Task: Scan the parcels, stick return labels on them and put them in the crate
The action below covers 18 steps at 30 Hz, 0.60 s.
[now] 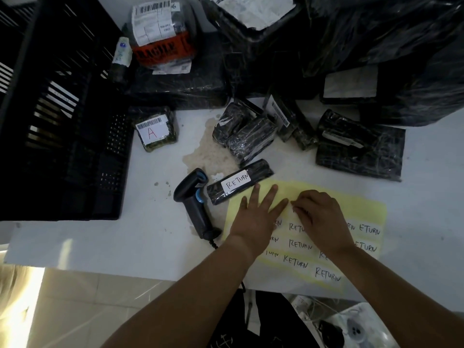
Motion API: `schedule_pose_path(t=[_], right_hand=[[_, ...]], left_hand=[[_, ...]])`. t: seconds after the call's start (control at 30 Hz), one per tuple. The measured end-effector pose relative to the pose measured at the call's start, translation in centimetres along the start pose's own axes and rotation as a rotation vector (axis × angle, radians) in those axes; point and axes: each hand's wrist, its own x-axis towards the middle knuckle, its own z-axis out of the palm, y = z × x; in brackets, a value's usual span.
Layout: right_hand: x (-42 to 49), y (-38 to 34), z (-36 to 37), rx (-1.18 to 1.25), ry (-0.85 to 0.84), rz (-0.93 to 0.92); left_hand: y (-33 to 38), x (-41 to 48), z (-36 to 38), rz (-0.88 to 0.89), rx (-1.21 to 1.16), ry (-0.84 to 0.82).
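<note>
Head view: the label sheet lies under both hands, with several rows of handwritten RETURN labels left on it. The left hand presses it flat, fingers straight and spread. The right hand, just beside it, has its fingers curled down onto the sheet as if picking at a label's edge; whether it has one pinched I cannot tell. Just beyond the left fingertips lies a slim parcel, already labelled but not yet crated. The scanner lies just left of the left hand. Farther beyond both hands, a cluster of wrapped parcels shows no return labels, so most of the job looks undone. The crate stands well left.
</note>
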Motion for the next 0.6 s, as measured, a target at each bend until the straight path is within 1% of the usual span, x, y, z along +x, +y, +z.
schedule_pose_path(t=[0.27, 0.5, 0.6], right_hand=[[0.1, -0.5, 0.0, -0.011, -0.011, 0.037], [-0.1, -0.6, -0.3, -0.029, -0.016, 0.032], [0.0, -0.5, -0.3, -0.036, -0.009, -0.003]], left_hand=[[-0.1, -0.2, -0.3, 0.007, 0.001, -0.02], [-0.2, -0.4, 0.0, 0.009, 0.012, 0.016], [-0.1, -0.5, 0.1, 0.004, 0.036, 0.022]])
